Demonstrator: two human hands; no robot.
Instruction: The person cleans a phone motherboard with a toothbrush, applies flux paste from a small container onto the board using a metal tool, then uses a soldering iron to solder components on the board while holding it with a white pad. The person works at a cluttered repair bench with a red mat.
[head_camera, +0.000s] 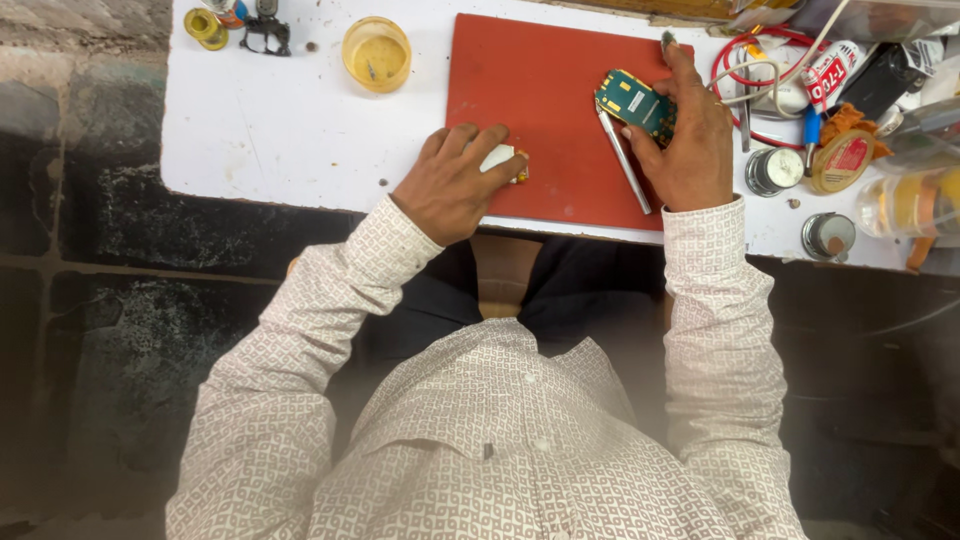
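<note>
1. Red silicone work mat lies on the white desk, and both hands work over it.
2. The right hand grips a small green circuit board at the mat's right side; its fingers are curled together and clamped on the board's edges, the forefinger stretched past the top edge.
3. A slim metal tool, probably tweezers, rests on the mat just under the board, touching or nearly touching the same hand.
4. The left hand sits at the mat's near edge, fingers closed down over a small white object with a yellow bit beside it; what it is cannot be told.
5. Risk, as a judgement: the board is held only by its edges and tilted, so a loosened pinch could drop it onto the tweezers or mat.
6. The crowded right side, with red wire, glue tube and round tins, sits near the wrist; a careless sweep could knock them.
7. A yellow open jar stands well apart at the far left.
</note>
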